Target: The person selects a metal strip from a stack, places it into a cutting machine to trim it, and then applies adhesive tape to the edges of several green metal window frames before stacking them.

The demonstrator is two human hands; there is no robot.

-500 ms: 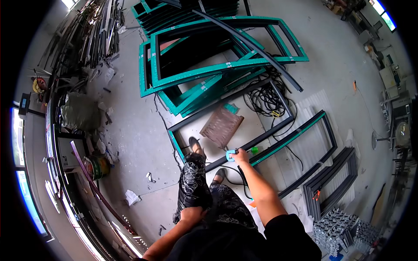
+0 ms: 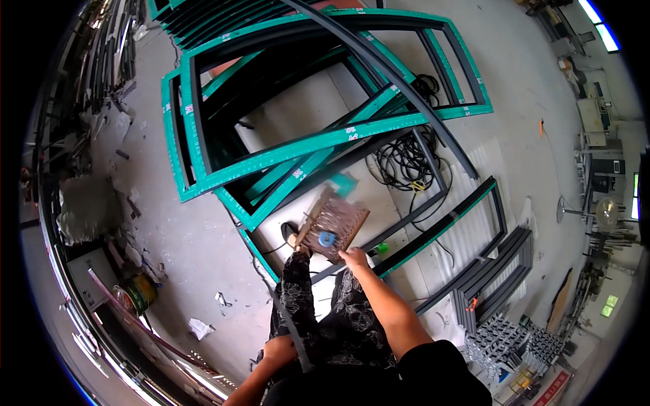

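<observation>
A blue ring-shaped object (image 2: pixel 328 239) is over the brown slatted or woven seat-like piece (image 2: pixel 349 220), apart from my right hand; whether it lies there or is in the air I cannot tell. My right hand (image 2: pixel 353 258) is just beside the near edge of that piece, with its fingers partly stretched out and nothing visible in them. My left hand (image 2: pixel 279 352) rests at my left thigh, its fingertips hidden. A dark strip (image 2: pixel 290 325) runs down past its fingers; whether the hand grips it is unclear. A bright green object (image 2: pixel 382 248) lies right of my right hand.
Large green-and-black frames (image 2: pixel 271 159) are stacked ahead, with a long dark bar (image 2: pixel 406 88) across them. A black cable coil (image 2: pixel 406 162) lies near them. Another frame (image 2: pixel 440 227) and grey frames (image 2: pixel 494 277) lie at right, near metal brackets (image 2: pixel 491 345). Scraps litter the left floor.
The blue ring-shaped object has left my right hand and is now over the brown piece. My right hand has moved a little left and nearer. The view has shifted, and a dark strip shows beside my left hand.
</observation>
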